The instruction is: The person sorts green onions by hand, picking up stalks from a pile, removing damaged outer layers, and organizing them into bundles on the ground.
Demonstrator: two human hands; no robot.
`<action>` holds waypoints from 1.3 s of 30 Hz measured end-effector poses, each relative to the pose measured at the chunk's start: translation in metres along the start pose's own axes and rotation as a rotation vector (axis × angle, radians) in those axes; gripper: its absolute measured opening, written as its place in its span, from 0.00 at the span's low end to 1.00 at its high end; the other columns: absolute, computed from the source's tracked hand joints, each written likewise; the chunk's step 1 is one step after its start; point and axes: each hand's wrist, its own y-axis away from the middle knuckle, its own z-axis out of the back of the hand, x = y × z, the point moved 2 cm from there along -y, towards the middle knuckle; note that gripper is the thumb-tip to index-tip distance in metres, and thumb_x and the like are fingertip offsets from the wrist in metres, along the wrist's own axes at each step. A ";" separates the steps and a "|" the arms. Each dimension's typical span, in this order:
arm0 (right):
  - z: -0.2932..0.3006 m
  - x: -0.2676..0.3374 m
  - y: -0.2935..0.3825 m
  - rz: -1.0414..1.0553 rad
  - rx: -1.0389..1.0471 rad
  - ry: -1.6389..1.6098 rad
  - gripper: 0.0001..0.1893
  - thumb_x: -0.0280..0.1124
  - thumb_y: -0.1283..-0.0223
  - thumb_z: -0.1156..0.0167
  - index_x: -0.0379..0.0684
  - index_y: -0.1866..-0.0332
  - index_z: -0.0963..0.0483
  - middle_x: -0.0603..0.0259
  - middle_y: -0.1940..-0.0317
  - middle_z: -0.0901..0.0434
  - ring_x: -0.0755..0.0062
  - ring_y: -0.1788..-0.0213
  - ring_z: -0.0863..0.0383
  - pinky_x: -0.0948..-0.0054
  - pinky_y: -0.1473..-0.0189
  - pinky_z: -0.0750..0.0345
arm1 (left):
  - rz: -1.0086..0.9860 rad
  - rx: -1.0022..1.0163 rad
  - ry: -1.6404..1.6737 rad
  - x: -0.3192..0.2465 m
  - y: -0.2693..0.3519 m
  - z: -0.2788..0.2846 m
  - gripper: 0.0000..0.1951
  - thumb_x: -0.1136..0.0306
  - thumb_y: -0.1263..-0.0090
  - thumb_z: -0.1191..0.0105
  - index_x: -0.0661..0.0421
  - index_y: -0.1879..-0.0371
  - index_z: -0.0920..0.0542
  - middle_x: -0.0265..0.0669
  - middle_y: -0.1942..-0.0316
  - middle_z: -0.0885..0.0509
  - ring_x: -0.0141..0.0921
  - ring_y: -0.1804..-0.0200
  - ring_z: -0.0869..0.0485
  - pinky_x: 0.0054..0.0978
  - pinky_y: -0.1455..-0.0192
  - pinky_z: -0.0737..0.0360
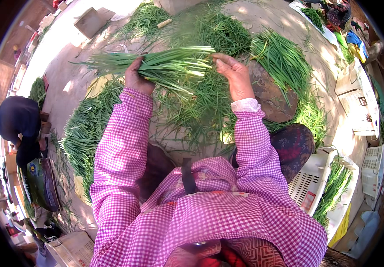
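Note:
My left hand (139,77) is closed around a bunch of long green stalks with pale ends, which look like garlic chives (168,66). The pale ends point right, towards my right hand (232,71). That hand is just beyond them, thumb and forefinger together; whether a thin piece is pinched between them cannot be told. Below both hands, loose green leaves (198,113) are scattered on the ground. A thick pile of chives (87,130) lies beside my left arm. Past my right hand, another heap (280,61) rests partly on a brown flat slab (272,96).
White plastic crates, one with chives (307,182), stand at my right. A cardboard-coloured box (88,23) is at the upper left. A person in dark clothes (18,115) bends over at the far left. More greens (225,35) lie ahead.

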 end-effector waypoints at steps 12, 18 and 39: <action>-0.009 0.001 0.003 -0.082 0.106 -0.571 0.02 0.24 0.44 0.41 0.37 0.67 0.24 0.57 0.64 0.19 0.71 0.58 0.21 0.73 0.52 0.26 | -0.090 0.200 -0.159 0.010 -0.010 0.011 0.12 0.68 0.35 0.54 0.59 0.56 0.27 0.44 0.56 0.21 0.44 0.53 0.22 0.50 0.43 0.30; 0.050 -0.004 -0.008 0.089 -0.252 0.004 0.09 0.28 0.45 0.38 0.37 0.60 0.23 0.64 0.63 0.20 0.78 0.59 0.22 0.78 0.55 0.27 | -0.112 0.096 0.014 -0.021 -0.023 0.030 0.12 0.67 0.34 0.54 0.60 0.56 0.27 0.45 0.56 0.21 0.44 0.52 0.23 0.50 0.43 0.30; -0.003 -0.001 0.012 -0.158 0.076 0.118 0.18 0.43 0.39 0.43 0.40 0.53 0.25 0.66 0.57 0.21 0.75 0.54 0.22 0.75 0.50 0.29 | -0.125 -0.172 0.164 -0.006 -0.008 -0.013 0.12 0.65 0.30 0.62 0.57 0.54 0.30 0.47 0.48 0.26 0.48 0.46 0.26 0.56 0.40 0.33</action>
